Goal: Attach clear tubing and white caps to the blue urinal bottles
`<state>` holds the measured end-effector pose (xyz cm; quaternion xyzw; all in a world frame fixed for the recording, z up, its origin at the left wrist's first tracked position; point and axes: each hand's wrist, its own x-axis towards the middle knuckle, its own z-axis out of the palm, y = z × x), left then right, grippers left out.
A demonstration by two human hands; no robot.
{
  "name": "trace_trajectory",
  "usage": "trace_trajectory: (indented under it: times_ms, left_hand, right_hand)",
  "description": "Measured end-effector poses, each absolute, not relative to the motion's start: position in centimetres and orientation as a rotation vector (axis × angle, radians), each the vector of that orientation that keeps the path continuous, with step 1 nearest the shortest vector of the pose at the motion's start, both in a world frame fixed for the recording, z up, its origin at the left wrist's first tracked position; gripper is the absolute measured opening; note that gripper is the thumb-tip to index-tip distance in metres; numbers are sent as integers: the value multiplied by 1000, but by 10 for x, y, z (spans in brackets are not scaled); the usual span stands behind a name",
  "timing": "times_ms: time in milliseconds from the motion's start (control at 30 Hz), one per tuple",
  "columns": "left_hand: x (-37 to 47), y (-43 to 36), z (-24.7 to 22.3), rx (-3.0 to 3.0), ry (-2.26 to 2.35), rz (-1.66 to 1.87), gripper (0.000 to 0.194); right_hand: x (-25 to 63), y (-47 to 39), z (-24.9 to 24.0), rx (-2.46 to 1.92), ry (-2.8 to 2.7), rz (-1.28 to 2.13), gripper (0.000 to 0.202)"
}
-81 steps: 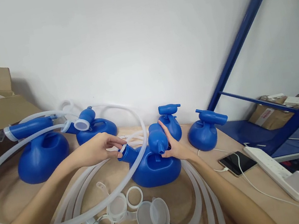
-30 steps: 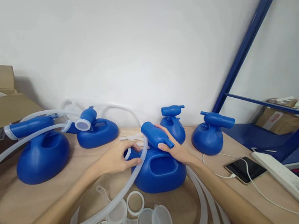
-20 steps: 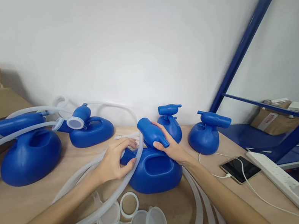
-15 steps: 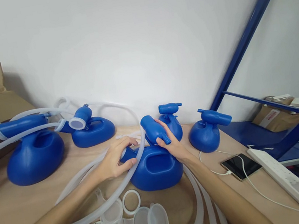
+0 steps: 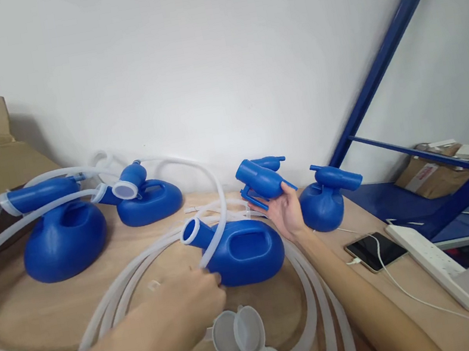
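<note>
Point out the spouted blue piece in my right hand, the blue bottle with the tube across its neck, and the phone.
Spouted blue piece (image 5: 261, 179): head view, middle of its body.
Blue bottle (image 5: 247, 269): head view, body below the handle.
Phone (image 5: 366, 252): head view, dark screen.

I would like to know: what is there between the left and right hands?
The head view shows a blue bottle sitting between the left hand and the right hand, with a whitish hose crossing in front of its neck.
</note>
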<state>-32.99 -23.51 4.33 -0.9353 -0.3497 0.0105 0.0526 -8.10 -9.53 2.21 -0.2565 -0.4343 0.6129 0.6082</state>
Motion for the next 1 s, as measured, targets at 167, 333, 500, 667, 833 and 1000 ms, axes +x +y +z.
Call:
trace_trajectory:
  times_ms: [167,333,500,667,833,1000]
  left_hand:
    - [-307,-224,10,-2859,-1074,434,9]
    - [-305,-222,4,-2853,-1061,441,10]
    - [-308,-225,-11,-2881,-941,366,14]
    - [-309,-219,-1,-2827,-774,104,9]
    - [-328,-215,54,-2814,-625,-339,12]
    - [-359,-203,88,-2613,-724,-1177,19]
  right_hand:
    - [-79,-112,43,-644,-998,1450,60]
    - [-81,-121,48,-683,-1055,1473,59]
    - [-83,-123,48,-698,-1127,1464,68]
    - [-83,-123,50,-735,-1207,1460,74]
    - [-81,-124,52,-750,-1227,1447,77]
    - [-85,-128,50,-778,-1231,1449,78]
